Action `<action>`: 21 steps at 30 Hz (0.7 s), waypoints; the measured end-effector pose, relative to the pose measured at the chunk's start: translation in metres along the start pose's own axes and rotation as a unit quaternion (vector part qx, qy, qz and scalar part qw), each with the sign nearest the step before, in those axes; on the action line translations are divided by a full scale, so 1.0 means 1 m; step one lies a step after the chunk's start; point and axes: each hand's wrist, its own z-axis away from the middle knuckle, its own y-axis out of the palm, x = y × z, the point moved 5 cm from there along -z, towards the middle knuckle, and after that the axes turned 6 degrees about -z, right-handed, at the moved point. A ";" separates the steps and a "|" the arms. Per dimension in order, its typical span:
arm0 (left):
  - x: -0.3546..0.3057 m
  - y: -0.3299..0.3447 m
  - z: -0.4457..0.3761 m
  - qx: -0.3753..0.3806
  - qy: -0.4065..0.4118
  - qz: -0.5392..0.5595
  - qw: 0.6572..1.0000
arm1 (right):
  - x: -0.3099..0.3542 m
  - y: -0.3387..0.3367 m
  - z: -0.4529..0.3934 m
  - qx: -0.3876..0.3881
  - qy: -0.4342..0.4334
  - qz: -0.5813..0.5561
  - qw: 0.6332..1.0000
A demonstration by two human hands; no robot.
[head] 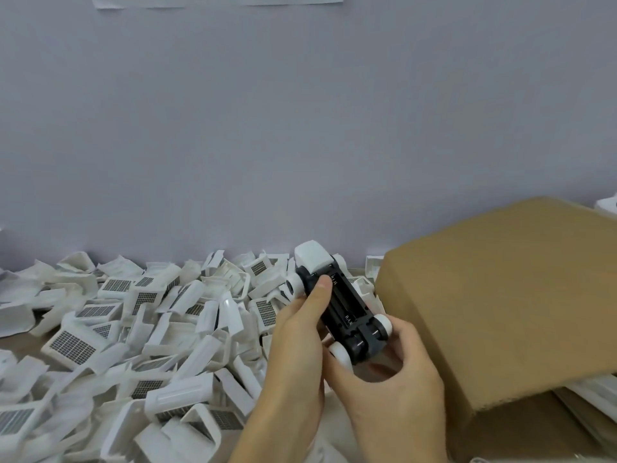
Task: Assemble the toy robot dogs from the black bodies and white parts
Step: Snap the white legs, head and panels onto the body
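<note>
I hold one toy robot dog (344, 304) above the table, belly up, so its black underside with the battery bay faces me. A white head block sits at its far end and white round leg joints show at its corners. My left hand (297, 332) grips the body's left side, thumb laid on the black underside. My right hand (390, 372) cups the near end from below, its fingers curled round the rear white joints. A wide heap of loose white shell parts (140, 329), many with grey grille patches, covers the table to the left.
A brown cardboard box (507, 295) stands close on the right, almost touching the toy. White trays or parts (594, 399) lie beneath and behind it. A plain grey wall (300, 128) closes off the back of the table.
</note>
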 end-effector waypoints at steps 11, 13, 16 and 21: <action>-0.020 -0.004 0.003 0.018 0.163 -0.206 0.965 | -0.018 0.009 -0.003 0.116 0.071 -0.012 0.991; -0.024 -0.003 0.005 0.032 0.194 -0.250 0.948 | -0.007 0.001 -0.006 0.099 0.047 -0.040 0.993; -0.026 0.002 0.007 0.064 0.232 -0.316 0.918 | 0.005 -0.013 -0.013 0.063 0.024 -0.112 0.991; -0.013 0.009 0.008 0.127 0.260 -0.444 0.848 | 0.010 -0.016 -0.017 0.024 0.059 -0.120 0.991</action>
